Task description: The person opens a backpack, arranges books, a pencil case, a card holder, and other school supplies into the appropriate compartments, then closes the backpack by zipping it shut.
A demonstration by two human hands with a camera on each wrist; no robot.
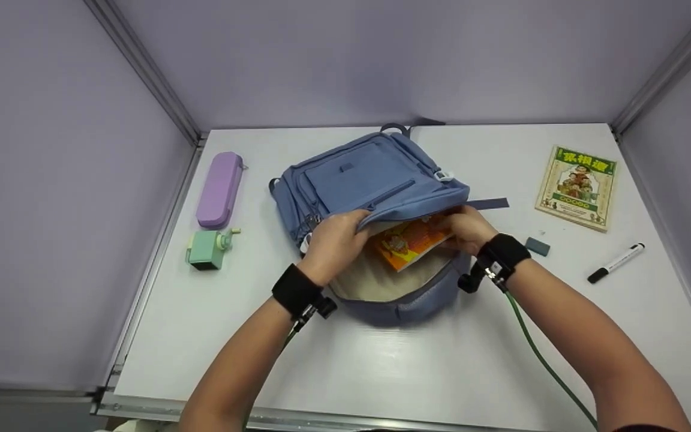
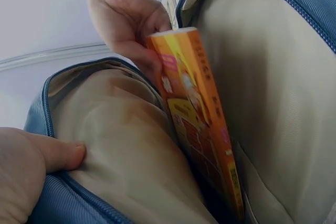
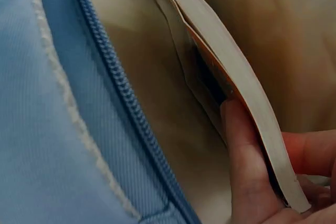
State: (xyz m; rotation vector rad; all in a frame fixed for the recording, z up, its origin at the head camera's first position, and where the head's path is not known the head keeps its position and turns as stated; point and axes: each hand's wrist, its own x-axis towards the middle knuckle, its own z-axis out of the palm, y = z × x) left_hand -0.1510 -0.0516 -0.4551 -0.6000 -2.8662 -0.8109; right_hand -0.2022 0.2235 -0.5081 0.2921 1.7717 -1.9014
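Right hand (image 1: 470, 229) pinches an orange paperback (image 1: 408, 245), tilted within the open compartment of a blue, woven-textured backpack (image 1: 357, 171); cover print blurred. Left hand (image 1: 336, 240) grips the zippered rim (image 2: 94, 200); cream lining (image 2: 126, 135) creased, soft. Second book (image 1: 577, 189), table's right: yellow characters on green, seemingly 菜根谭. Pencil case (image 1: 219, 189): smooth, purple, rounded oblong. Sharpener (image 1: 206, 249): boxy, pale green, crank-handled.
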